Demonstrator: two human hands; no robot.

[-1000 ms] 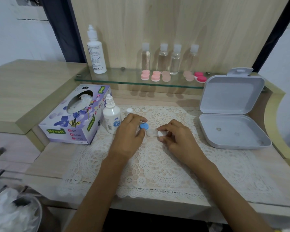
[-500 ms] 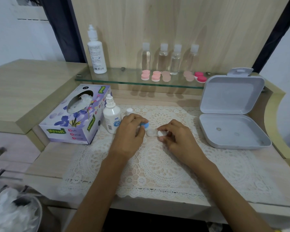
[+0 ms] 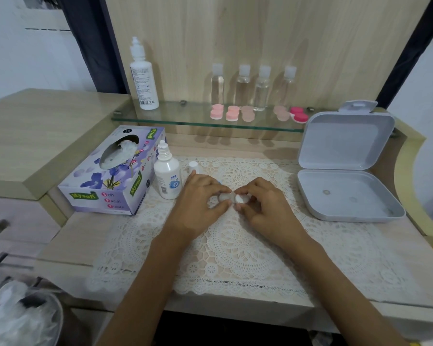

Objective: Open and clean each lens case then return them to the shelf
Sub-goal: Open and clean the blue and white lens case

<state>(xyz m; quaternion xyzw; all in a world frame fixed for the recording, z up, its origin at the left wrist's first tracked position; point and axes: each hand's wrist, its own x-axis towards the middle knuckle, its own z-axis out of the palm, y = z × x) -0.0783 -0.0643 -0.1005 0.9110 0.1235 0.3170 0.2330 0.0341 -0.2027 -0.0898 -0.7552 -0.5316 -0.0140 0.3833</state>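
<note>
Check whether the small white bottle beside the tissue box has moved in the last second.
No. The small white bottle stands at the same spot beside the tissue box.

Four clear bottles [image 3: 217, 88] [image 3: 243, 87] [image 3: 262, 89] [image 3: 288, 87], two white bottles [image 3: 144, 78] [image 3: 167, 174], six lens cases [image 3: 216, 112] [image 3: 233, 113] [image 3: 247, 114] [image 3: 281, 113] [image 3: 299, 115] [image 3: 231, 197], one tissue box [image 3: 110, 176].

White twin-cup lens case [image 3: 231, 198] mid lace mat [image 3: 235, 248]; pink cases [image 3: 231, 113] along glass shelf [image 3: 185, 116].

We are showing both forearms [image 3: 145, 283] bare, right up to the wrists, and our left hand [image 3: 198, 203] and right hand [image 3: 265, 208] are going bare too. A yellow strip [image 3: 414, 343] is edging our right arm at the bottom corner.
</note>
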